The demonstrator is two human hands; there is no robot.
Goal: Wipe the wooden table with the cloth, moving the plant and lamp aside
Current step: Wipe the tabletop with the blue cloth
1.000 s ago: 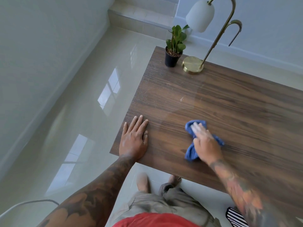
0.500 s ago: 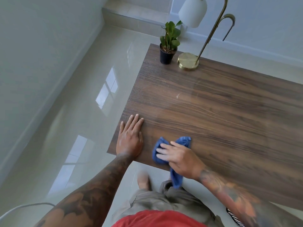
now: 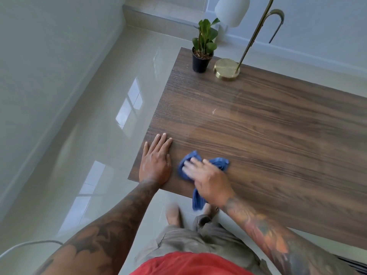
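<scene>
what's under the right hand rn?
The blue cloth, pressed onto the wooden table by the right hand. Bunched ends show past the fingers, and a tail hangs over the near edge. The cloth's middle and the tabletop beneath are covered.

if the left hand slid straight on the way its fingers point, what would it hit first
Probably nothing: the left hand lies flat, and bare wooden table runs ahead. The line seems to pass right of the plant, toward the lamp, but depth is unclear.
</scene>
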